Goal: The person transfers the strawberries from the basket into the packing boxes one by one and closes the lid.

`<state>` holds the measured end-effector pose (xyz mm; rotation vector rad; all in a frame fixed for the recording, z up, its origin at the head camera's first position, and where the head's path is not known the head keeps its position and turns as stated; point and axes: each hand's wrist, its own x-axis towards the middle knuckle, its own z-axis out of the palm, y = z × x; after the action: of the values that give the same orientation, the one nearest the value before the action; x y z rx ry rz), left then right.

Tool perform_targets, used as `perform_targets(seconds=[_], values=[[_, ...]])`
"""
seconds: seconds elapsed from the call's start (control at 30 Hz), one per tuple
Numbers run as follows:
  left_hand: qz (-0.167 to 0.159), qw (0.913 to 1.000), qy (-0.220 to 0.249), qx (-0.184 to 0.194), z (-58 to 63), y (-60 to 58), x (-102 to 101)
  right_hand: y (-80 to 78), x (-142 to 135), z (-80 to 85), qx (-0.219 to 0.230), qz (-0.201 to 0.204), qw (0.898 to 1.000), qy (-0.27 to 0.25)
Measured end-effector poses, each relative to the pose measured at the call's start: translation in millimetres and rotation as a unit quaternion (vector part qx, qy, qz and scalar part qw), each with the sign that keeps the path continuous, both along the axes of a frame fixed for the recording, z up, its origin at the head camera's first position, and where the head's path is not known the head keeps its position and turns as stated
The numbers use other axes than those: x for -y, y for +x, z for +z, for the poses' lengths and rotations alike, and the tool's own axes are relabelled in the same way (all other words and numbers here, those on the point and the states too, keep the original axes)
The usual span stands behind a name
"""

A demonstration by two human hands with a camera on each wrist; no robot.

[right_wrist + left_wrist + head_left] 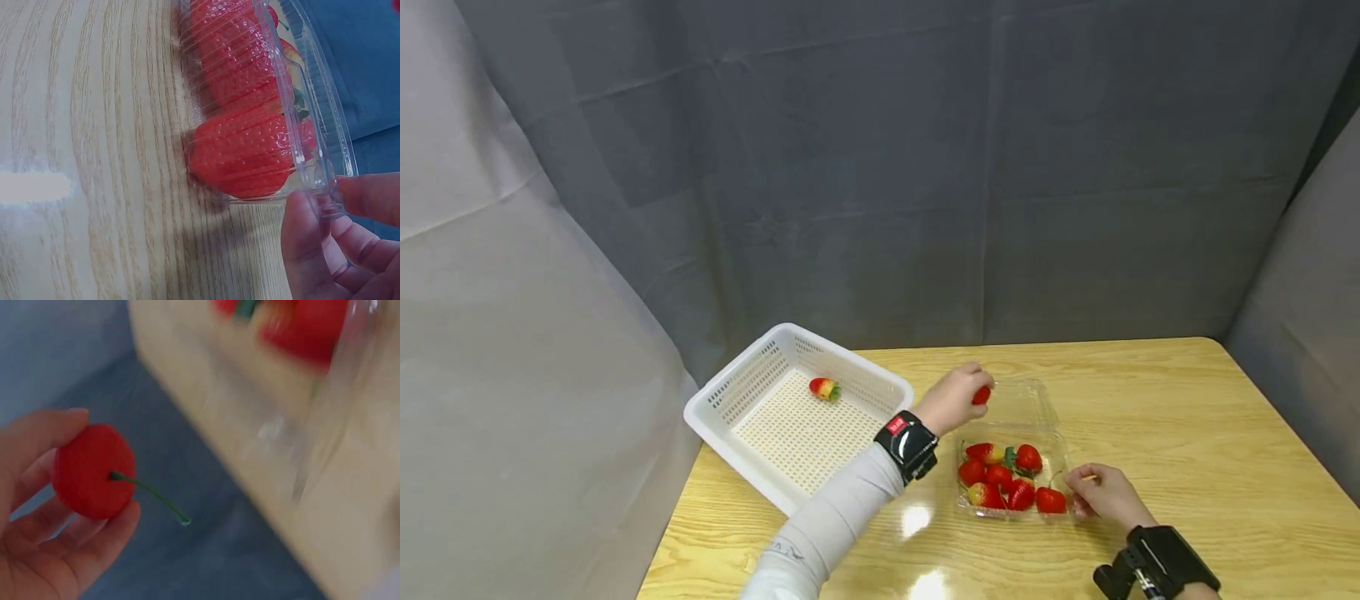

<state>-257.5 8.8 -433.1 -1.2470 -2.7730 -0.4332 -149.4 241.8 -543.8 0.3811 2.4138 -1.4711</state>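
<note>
1. Nearest, the right hand point(1102, 495) pinches the clear box point(1060, 454) — a tug could spill fruit point(1021, 495).
2. Farther off, the left hand point(951, 402) grips the cherry point(92, 470), seemingly above the lid point(1021, 406); a loosened pinch could drop it.
3. Its stem point(150, 488) points away from the hand — the roundish body shows no clear long axis.

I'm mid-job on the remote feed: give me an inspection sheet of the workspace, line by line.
Surface: wood-grain table, bright glare near the front.
Job's things: white basket with one red-and-yellow strawberry inside; clear container, lid open, holding several red fruits.
Clutter: nothing seen.
Left hand: holds a red cherry with a green stem.
Right hand: pinches the container's edge.
Cables: nothing seen.
Surroundings: dark curtain behind, paler curtains at both sides.
</note>
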Motion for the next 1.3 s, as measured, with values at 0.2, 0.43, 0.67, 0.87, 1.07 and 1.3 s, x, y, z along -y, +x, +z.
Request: perform_targets(seconds=[0.2,0.43,0.67,0.87,1.07,1.3], values=[[-0.022,0.9947,-0.097,0.026,-57.3,26.0,-32.2,0.8,3.3,2.3,0.001,0.001,1.000,-0.005],[0.012,0.9907,-0.136,0.001,-96.9,40.9,-40.9,2.4,3.3,4.0,0.006,-0.005,1.000,-0.009],[-0.016,0.9922,-0.123,-0.002,-101.5,41.2,-41.3,3.6,-0.9,1.8,0.010,-0.013,1.000,-0.011],[-0.004,0.9988,-0.047,0.012,-52.6,13.6,-15.1,4.5,-1.3,1.4,0.012,-0.014,1.000,-0.008],[0.149,0.9872,0.053,-0.019,-12.9,-48.7,57.6,5.7,-4.1,2.0,0.010,-0.010,1.000,0.002],[0.340,0.9379,0.051,0.043,-53.4,-94.2,154.1,7.1,-6.4,0.0,0.011,-0.013,1.000,0.003]])
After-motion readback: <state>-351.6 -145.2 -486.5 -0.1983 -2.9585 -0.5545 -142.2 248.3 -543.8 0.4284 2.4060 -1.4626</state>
